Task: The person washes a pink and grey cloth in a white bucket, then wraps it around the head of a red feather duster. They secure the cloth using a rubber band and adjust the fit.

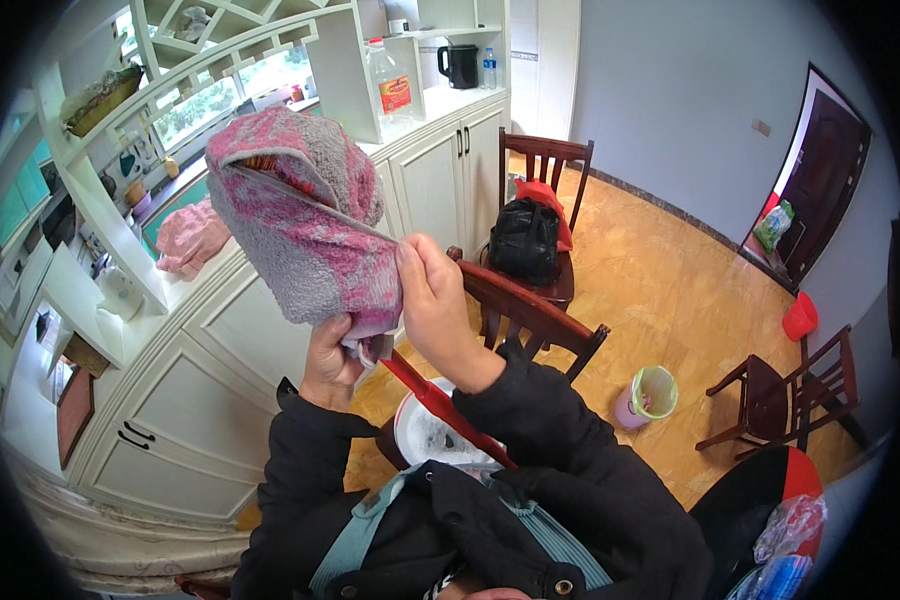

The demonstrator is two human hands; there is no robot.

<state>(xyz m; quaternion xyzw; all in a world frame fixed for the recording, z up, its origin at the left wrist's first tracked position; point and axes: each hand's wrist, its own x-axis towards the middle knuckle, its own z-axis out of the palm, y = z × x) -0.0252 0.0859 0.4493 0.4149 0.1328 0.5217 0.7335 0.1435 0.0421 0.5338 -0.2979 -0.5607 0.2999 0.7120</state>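
Observation:
A pink and grey fluffy cloth (300, 215) is held up in front of me, wrapped over a flat head on a red handle (440, 405) that slants down toward my body. My left hand (330, 365) grips the cloth's lower edge from below. My right hand (435, 300) pinches the cloth's right side with thumb and fingers. Both arms are in black sleeves. A white round plate-like thing (425, 435) shows behind the handle, above my lap.
White cabinets (220, 350) with a counter run along the left, a pink cloth (190, 235) lying on the counter. Dark wooden chairs (530, 300) stand ahead, one bearing a black bag (523, 240). A small bin (650, 395) and a red bucket (798, 318) sit on the wooden floor.

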